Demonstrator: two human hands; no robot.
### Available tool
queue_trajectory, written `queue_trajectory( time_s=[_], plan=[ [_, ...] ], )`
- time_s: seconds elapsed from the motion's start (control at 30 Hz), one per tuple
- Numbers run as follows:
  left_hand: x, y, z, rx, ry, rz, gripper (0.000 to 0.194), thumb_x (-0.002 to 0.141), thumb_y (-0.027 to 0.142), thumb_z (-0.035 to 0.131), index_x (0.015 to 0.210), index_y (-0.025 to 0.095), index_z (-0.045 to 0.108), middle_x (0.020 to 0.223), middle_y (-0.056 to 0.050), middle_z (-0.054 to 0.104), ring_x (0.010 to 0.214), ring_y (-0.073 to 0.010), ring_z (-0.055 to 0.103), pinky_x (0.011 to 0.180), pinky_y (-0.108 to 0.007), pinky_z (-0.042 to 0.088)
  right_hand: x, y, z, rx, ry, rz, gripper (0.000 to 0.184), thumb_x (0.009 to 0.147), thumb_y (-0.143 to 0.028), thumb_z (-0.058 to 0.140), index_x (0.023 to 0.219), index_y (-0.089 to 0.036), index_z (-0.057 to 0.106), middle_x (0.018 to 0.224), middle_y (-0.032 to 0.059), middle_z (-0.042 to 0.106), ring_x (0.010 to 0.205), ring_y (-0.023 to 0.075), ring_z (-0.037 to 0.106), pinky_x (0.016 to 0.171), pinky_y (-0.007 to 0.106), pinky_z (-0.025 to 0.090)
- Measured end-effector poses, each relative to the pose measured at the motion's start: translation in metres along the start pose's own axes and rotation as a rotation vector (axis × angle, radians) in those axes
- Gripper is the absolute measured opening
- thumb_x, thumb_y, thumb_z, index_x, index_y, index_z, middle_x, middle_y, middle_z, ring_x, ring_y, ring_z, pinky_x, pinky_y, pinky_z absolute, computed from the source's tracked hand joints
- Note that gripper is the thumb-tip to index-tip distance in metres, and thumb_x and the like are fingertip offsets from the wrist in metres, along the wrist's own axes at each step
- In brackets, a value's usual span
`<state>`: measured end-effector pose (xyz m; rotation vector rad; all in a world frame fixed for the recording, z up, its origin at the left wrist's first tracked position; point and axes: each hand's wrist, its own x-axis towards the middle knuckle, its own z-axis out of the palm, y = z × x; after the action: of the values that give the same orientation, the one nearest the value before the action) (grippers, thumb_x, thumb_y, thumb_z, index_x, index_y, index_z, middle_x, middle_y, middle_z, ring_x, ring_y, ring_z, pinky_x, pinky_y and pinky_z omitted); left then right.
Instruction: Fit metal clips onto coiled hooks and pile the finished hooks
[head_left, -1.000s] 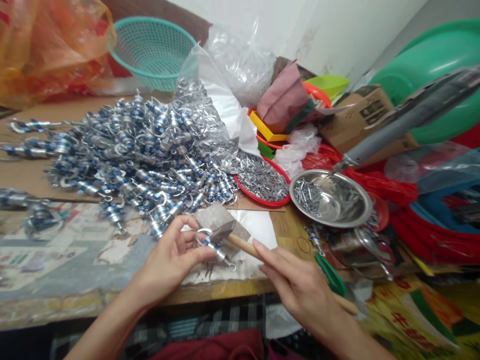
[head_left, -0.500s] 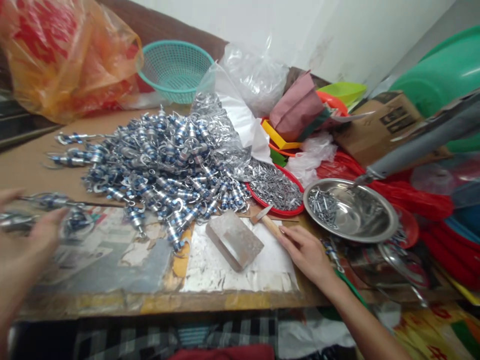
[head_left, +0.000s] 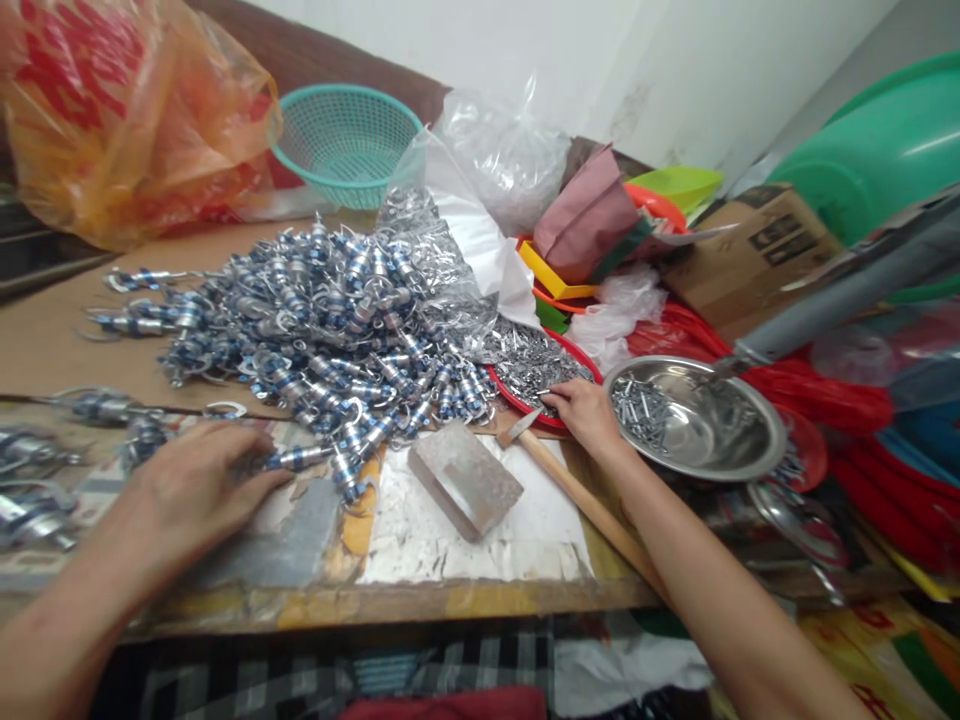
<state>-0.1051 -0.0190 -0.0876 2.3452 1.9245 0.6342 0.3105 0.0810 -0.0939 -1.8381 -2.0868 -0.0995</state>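
My left hand [head_left: 206, 475] is over the front left of the bench, thumb and fingers apart at the near end of a blue-and-silver metal fitting [head_left: 298, 457]. A large pile of similar fittings [head_left: 322, 310] lies just beyond. My right hand [head_left: 585, 412] reaches to the red tray [head_left: 517, 402] of small metal pieces [head_left: 529, 358], its fingertips pinched on one small piece. Beneath that forearm rests a hammer [head_left: 570, 485] with a wooden handle, its head beside the tray. A grey metal block [head_left: 466, 480] sits between my hands on a white sheet [head_left: 397, 540].
Several separate fittings [head_left: 105, 405] lie at the left. A steel bowl [head_left: 750, 462] with metal pins stands right of the tray, under a grey pole [head_left: 832, 280]. Behind are a turquoise basket [head_left: 349, 140], an orange bag [head_left: 142, 130] and a cardboard box [head_left: 750, 260].
My left hand has moved right, away from the fittings at the left edge, to another fitting near the pile. My right hand has let go of the hammer and moved up to the red tray.
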Motion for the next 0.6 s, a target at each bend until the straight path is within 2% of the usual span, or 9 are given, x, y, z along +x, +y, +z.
queue_trajectory(
  time_s=[0.07, 0.17, 0.23, 0.27, 0.43, 0.53, 0.6],
  plan=[
    [-0.007, 0.007, -0.004, -0.024, 0.032, -0.068, 0.025, 0.069, 0.042, 0.056, 0.074, 0.019, 0.064, 0.078, -0.006, 0.066, 0.075, -0.0219, 0.060, 0.076, -0.033, 0.046, -0.002, 0.001, -0.003, 0.001, 0.011, -0.001, 0.020, 0.084, -0.025, 0.052, 0.082, -0.018, 0.071, 0.085, 0.0071, 0.067, 0.080, 0.0198, 0.060, 0.077, 0.030, 0.044],
    [-0.013, 0.017, -0.010, -0.132, 0.210, -0.150, 0.027, 0.072, 0.041, 0.049, 0.077, 0.019, 0.064, 0.088, -0.009, 0.068, 0.083, -0.0239, 0.063, 0.082, -0.035, 0.046, -0.004, 0.004, -0.005, -0.008, 0.034, 0.021, 0.025, 0.087, -0.025, 0.046, 0.084, -0.015, 0.069, 0.085, 0.0093, 0.066, 0.081, 0.0203, 0.060, 0.077, 0.031, 0.043],
    [-0.011, 0.020, -0.010, -0.173, 0.272, -0.157, 0.028, 0.072, 0.040, 0.046, 0.074, 0.019, 0.064, 0.090, -0.011, 0.068, 0.086, -0.0254, 0.063, 0.085, -0.037, 0.045, -0.004, 0.006, -0.004, -0.008, 0.021, 0.018, 0.022, 0.086, -0.025, 0.049, 0.086, -0.015, 0.069, 0.084, 0.0093, 0.066, 0.081, 0.0204, 0.060, 0.076, 0.031, 0.043],
    [-0.009, 0.021, -0.009, -0.182, 0.237, -0.141, 0.029, 0.071, 0.040, 0.045, 0.072, 0.019, 0.064, 0.089, -0.012, 0.068, 0.085, -0.0256, 0.063, 0.084, -0.036, 0.045, -0.004, 0.006, -0.004, -0.005, 0.007, 0.008, 0.019, 0.084, -0.025, 0.052, 0.087, -0.016, 0.069, 0.084, 0.0085, 0.066, 0.081, 0.0202, 0.060, 0.076, 0.030, 0.043],
    [0.009, 0.026, 0.001, -0.151, -0.117, -0.116, 0.030, 0.065, 0.041, 0.047, 0.075, 0.019, 0.065, 0.081, -0.009, 0.071, 0.072, -0.0232, 0.064, 0.072, -0.032, 0.049, -0.002, 0.000, -0.002, 0.030, -0.013, -0.012, 0.011, 0.078, -0.021, 0.061, 0.081, -0.019, 0.071, 0.080, 0.0047, 0.067, 0.077, 0.0180, 0.060, 0.074, 0.027, 0.043],
    [0.008, 0.028, 0.001, -0.109, -0.148, -0.235, 0.037, 0.063, 0.043, 0.046, 0.078, 0.018, 0.068, 0.087, -0.010, 0.073, 0.077, -0.0259, 0.065, 0.076, -0.035, 0.048, -0.003, -0.002, -0.003, 0.065, 0.027, 0.006, 0.012, 0.078, -0.021, 0.060, 0.078, -0.020, 0.071, 0.081, 0.0041, 0.067, 0.078, 0.0182, 0.060, 0.075, 0.028, 0.043],
    [0.001, 0.023, 0.001, -0.099, -0.095, -0.345, 0.039, 0.064, 0.044, 0.045, 0.079, 0.018, 0.070, 0.085, -0.009, 0.074, 0.077, -0.0280, 0.065, 0.074, -0.037, 0.048, -0.004, -0.002, -0.003, 0.090, 0.067, 0.026, 0.013, 0.079, -0.024, 0.059, 0.078, -0.020, 0.071, 0.082, 0.0049, 0.067, 0.079, 0.0193, 0.060, 0.074, 0.029, 0.044]
  ],
)
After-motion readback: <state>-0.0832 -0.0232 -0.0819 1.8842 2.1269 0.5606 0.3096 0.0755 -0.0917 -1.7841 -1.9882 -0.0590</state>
